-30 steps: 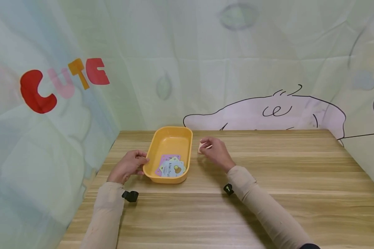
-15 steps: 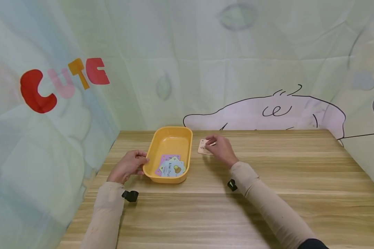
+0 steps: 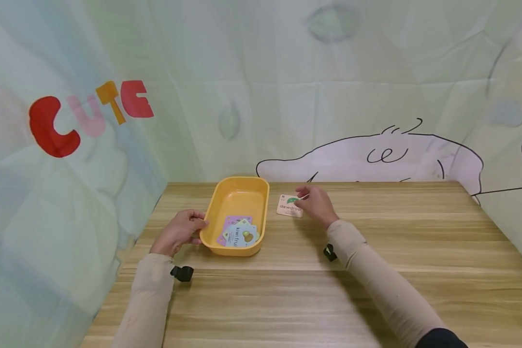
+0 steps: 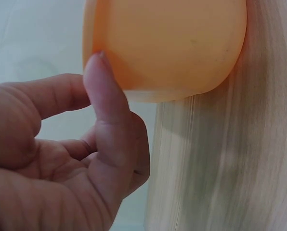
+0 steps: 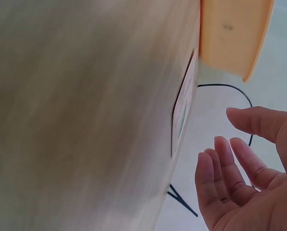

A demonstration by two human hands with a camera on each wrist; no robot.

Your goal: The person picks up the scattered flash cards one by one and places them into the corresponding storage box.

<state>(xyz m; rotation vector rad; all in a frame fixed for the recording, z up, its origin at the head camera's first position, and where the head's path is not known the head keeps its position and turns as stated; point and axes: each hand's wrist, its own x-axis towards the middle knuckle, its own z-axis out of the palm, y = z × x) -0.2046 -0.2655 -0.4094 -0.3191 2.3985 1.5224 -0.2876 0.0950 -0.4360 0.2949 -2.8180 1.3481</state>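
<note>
A yellow plastic bin (image 3: 214, 203) stands on the left part of the table, with several printed cards (image 3: 242, 235) lying in its near end; the top one reads "kiwi fruit". My left hand (image 3: 181, 232) pinches the bin's left rim between thumb and index finger, as the left wrist view also shows on the bin wall (image 4: 182, 43). Flat on the table, right of the bin, lies a pale card (image 3: 287, 210) marked "dewdrop" with a green picture. Just above its right edge is my right hand (image 3: 317, 205), its fingers loosely bent and apart from the card (image 5: 184, 103) in the right wrist view.
The wooden table (image 3: 261, 299) meets a printed cloth backdrop (image 3: 252, 96) along its back and left edges. A black wrist camera (image 3: 182, 274) sits on the left wrist and another black camera (image 3: 329, 252) on the right.
My right hand has let go of the pale card and drawn off to the right, uncovering its print. The left hand and the bin have stayed in place.
</note>
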